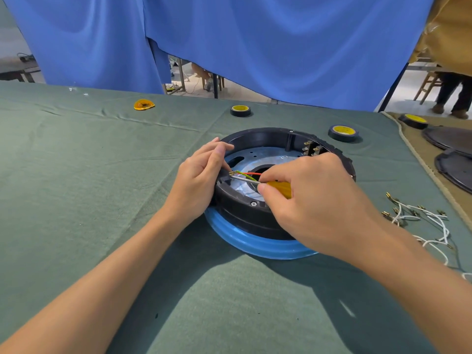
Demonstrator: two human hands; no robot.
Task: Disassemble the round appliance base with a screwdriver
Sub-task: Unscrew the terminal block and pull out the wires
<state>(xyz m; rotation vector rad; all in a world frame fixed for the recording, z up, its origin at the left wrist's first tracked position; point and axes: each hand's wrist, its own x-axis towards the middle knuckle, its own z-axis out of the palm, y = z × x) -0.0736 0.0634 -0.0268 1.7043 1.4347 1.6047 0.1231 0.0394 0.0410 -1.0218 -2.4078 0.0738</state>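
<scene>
We see the round appliance base [268, 135] lying mid-surface [89, 175] on green cloth. Our left hand [201, 177] grips its left rim with curled fingers. Our right hand [314, 198] grips the yellow-handled screwdriver [279, 188], shaft pointing left to a wire terminal [233, 173] inside that rim. Loose white wires [419, 218] lie at right.

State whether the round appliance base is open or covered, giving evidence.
Open: the round appliance base shows its metal plate, wires and terminals, with no cover on top.

The right hand [314, 200] hides most of the screwdriver [279, 187].
</scene>
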